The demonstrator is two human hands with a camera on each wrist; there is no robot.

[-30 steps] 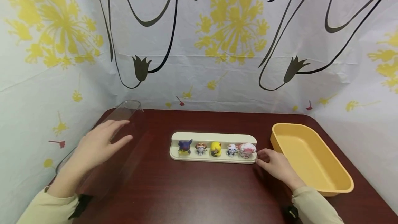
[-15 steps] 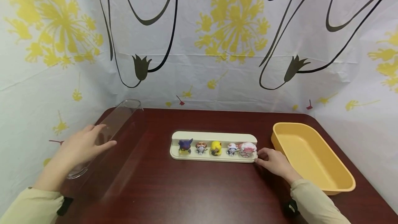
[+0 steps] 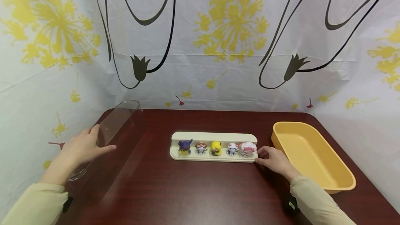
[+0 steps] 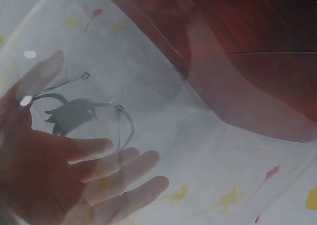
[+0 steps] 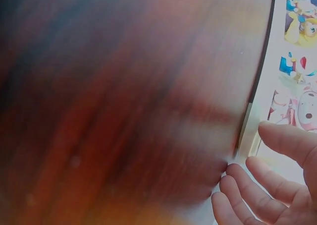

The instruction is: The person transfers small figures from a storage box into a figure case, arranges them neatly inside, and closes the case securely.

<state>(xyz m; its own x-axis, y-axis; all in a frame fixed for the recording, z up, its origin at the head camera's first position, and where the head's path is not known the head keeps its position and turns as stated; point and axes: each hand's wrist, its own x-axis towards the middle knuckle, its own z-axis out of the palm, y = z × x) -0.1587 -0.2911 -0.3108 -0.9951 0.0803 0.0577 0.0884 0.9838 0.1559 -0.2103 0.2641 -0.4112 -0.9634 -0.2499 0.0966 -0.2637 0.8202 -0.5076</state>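
Note:
A clear plastic cover lies slanted along the table's left side. My left hand is over its nearer part, thumb apart from the fingers. In the left wrist view the left hand shows through or in the clear plastic, fingers spread and fairly straight; whether it touches the cover is unclear. A long cream display tray sits mid-table, bearing several small figurines, among them a yellow one and a pink-and-white one. At the tray's right end my right hand pinches the corner between thumb and fingers.
An open yellow plastic bin stands on the table's right side, close beside the right hand. The dark red-brown table is bounded at the back and sides by a patterned white curtain.
My left hand has shifted left and toward me, and the near end of the clear cover now shows lower and further right. The right hand stays at the tray's end.

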